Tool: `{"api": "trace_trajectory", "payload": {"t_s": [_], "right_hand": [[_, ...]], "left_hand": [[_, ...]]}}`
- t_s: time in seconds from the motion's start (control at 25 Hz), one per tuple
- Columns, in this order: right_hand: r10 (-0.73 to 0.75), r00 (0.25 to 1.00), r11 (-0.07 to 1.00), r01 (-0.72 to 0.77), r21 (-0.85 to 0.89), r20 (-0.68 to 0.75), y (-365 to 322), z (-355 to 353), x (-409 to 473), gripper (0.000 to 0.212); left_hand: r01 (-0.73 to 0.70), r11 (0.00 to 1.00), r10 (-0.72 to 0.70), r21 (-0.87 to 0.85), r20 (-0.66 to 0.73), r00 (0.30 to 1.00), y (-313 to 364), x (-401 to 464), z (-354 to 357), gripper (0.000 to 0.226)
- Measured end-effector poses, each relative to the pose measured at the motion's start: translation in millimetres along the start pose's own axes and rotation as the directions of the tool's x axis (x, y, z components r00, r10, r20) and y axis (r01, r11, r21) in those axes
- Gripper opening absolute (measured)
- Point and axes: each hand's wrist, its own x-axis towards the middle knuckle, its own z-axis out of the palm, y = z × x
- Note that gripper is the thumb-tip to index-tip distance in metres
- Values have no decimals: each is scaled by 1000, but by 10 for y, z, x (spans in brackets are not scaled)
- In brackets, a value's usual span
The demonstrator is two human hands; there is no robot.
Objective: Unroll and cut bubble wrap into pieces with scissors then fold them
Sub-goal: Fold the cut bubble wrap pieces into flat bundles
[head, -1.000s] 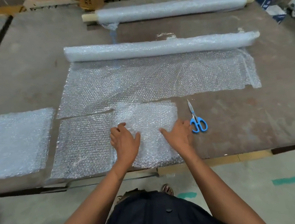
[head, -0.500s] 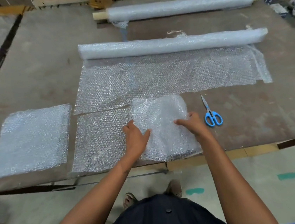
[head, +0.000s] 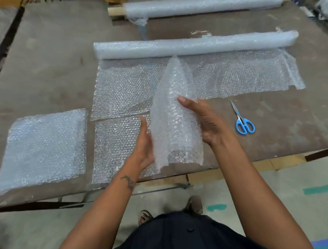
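The table (head: 51,75) spreads out ahead of both hands, and the largest thing on it is the roll of bubble wrap (head: 190,44) lying crosswise well beyond the fingertips, its unrolled sheet (head: 235,73) stretching back toward the hands. A second roll (head: 206,3) sits farther off still, behind the first. Out past the left hand lies a folded stack (head: 41,148), and just under and beside that hand lies a flat cut piece (head: 118,148). Between the two hands stands the folded piece (head: 173,119), lifted off the table and held on edge. The left hand (head: 144,147) presses its flat palm and straight fingers against one face; the right hand (head: 204,121) cups the other face, fingers mostly straight with the thumb lying along the near side, so the piece is sandwiched rather than pinched. The scissors (head: 243,121) lie near the right hand, untouched. This looks like the folding step, with one piece doubled over and being carried. The next move probably calls for setting it down squarely on the stack to the left, keeping the fold from springing open.
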Motion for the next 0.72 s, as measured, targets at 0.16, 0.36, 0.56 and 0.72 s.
{"api": "trace_trajectory", "payload": {"t_s": [0.16, 0.36, 0.56, 0.72], "right_hand": [[-118, 983, 933, 63, -355, -138, 214, 69, 182, 93], [-130, 986, 818, 46, -574, -106, 735, 162, 328, 104], [-108, 966, 733, -83, -675, -236, 1401, 282, 623, 90], [-135, 935, 645, -170, -745, -329, 1543, 402, 670, 82]], "left_hand": [[-151, 987, 161, 57, -247, 956, 334, -217, -632, 81], [-130, 754, 446, 644, -357, 821, 510, -558, -1484, 94], [18, 432, 557, 902, -282, 781, 459, -712, -1768, 111], [110, 270, 619, 957, -260, 741, 390, -685, -1937, 103]]}}
